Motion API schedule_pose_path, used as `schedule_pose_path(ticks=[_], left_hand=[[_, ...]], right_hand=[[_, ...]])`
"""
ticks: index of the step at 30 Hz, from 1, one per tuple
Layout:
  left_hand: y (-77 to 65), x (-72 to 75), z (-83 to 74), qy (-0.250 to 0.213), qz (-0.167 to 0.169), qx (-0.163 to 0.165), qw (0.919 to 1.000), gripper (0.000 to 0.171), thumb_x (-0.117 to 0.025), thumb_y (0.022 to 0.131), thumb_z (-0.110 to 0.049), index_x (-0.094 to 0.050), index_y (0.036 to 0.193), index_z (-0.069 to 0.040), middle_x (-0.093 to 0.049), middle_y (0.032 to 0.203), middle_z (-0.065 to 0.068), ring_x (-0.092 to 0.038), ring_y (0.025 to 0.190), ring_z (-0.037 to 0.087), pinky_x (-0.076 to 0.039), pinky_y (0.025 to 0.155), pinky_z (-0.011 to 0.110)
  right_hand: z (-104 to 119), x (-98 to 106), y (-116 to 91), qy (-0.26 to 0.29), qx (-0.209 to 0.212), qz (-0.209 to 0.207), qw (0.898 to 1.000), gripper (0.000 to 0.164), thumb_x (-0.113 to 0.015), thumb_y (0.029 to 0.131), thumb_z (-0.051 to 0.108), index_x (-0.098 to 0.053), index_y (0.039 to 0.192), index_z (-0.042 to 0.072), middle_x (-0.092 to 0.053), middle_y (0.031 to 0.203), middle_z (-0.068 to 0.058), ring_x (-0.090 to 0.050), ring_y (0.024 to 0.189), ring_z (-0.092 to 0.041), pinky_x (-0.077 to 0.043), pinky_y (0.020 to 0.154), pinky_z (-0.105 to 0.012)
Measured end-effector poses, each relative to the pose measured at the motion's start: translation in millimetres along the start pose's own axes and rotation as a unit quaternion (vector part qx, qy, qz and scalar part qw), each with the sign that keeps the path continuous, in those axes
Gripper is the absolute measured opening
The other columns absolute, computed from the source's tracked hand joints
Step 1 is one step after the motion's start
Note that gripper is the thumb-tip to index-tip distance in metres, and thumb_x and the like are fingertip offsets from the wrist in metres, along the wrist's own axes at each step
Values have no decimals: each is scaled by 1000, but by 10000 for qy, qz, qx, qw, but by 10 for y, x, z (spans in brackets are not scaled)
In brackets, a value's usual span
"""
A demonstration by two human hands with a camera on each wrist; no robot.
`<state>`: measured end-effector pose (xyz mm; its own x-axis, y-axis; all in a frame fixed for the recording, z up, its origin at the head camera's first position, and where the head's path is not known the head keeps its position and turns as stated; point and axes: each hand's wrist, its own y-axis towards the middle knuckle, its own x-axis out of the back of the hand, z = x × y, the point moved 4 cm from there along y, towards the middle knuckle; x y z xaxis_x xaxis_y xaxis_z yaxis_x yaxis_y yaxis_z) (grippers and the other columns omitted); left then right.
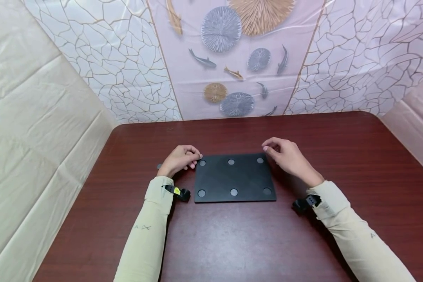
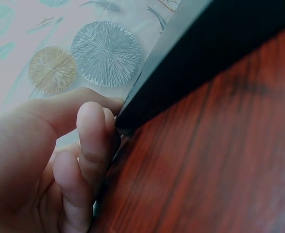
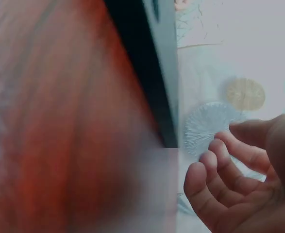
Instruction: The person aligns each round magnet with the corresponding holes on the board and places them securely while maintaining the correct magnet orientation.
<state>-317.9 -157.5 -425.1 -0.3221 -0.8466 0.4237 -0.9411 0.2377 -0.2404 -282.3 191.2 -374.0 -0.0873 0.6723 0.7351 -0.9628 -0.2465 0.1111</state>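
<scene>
A flat black rectangular board (image 1: 235, 178) lies on the table, with several round grey spots along its near and far edges. At its far left corner, my left hand (image 1: 181, 159) pinches the board between thumb and fingers. The left wrist view shows the thumb (image 2: 98, 99) on the corner's upper side and curled fingertips beside and under it. My right hand (image 1: 290, 157) hovers near the far right corner. In the right wrist view its loosely bent fingers (image 3: 215, 170) hold nothing and stand apart from the board's edge (image 3: 164, 97).
The board lies on a dark red-brown wooden table (image 1: 211, 243). A small grey disc (image 1: 159, 166) shows just left of the left hand, partly hidden. Behind the table hangs a patterned sheet (image 1: 232, 78), and a cream cloth (image 1: 38, 137) hangs along the left side.
</scene>
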Motion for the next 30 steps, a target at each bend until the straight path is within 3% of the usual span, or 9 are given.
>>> schedule_pose_path(ticks=[4,8,18,25,30], left_hand=[[-10,17,-8,21,-25,-3,10000,15,-69,103,-24,-74,109,-10,-66,71,-1,-63,62,11,-46,57,23],[-19,33,-16,27,-33,0,10000,16,-69,103,-23,-74,109,-10,-66,71,-1,-63,62,11,-46,57,23],[-6,43,-1,29,-14,5,10000,16,-69,103,-24,-74,108,-10,-66,71,-1,-63,62,11,-46,57,24],[15,24,8,-13,19,25,10000,15,-69,103,-23,-74,108,-10,-66,71,-2,-63,61,10,-46,56,23],[2,17,9,-35,-5,3,10000,15,-70,102,-23,-74,107,-9,-66,70,-2,-63,61,10,-45,56,22]], right_hand=[[-113,-31,21,309,-435,188,9984,24,-60,109,19,-69,126,3,-67,92,-17,-61,62,-25,-52,57,-34],[-196,-63,52,582,-656,329,9956,23,-61,109,17,-69,125,2,-68,97,-18,-61,66,-23,-54,58,-32],[-243,-101,107,995,-732,549,9908,25,-64,107,10,-69,128,-3,-67,92,-16,-60,71,-19,-55,57,-30],[-242,-113,103,1595,-970,719,9798,30,-62,106,3,-64,133,-10,-71,107,-24,-70,78,-17,-64,67,-34],[-246,-137,122,1569,-974,739,9800,28,-61,106,0,-65,131,-12,-73,106,-24,-72,74,-16,-64,67,-34]])
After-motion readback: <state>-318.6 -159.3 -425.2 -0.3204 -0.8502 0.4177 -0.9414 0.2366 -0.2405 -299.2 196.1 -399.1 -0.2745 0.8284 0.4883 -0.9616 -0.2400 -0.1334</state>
